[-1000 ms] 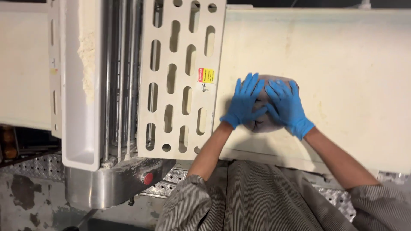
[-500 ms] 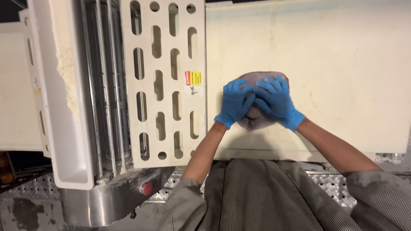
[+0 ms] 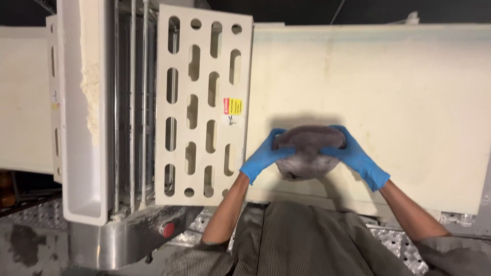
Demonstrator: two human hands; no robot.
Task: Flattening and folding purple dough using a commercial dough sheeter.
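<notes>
My two blue-gloved hands were lying flat on top of the dark, round lump of dough [image 3: 308, 152]; now they hold it from the sides. The left hand [image 3: 266, 156] and right hand [image 3: 354, 156] are both closed on it. It rests on the cream conveyor belt [image 3: 409, 102], near the slotted cream guard [image 3: 202, 102], so pressing seems finished.
</notes>
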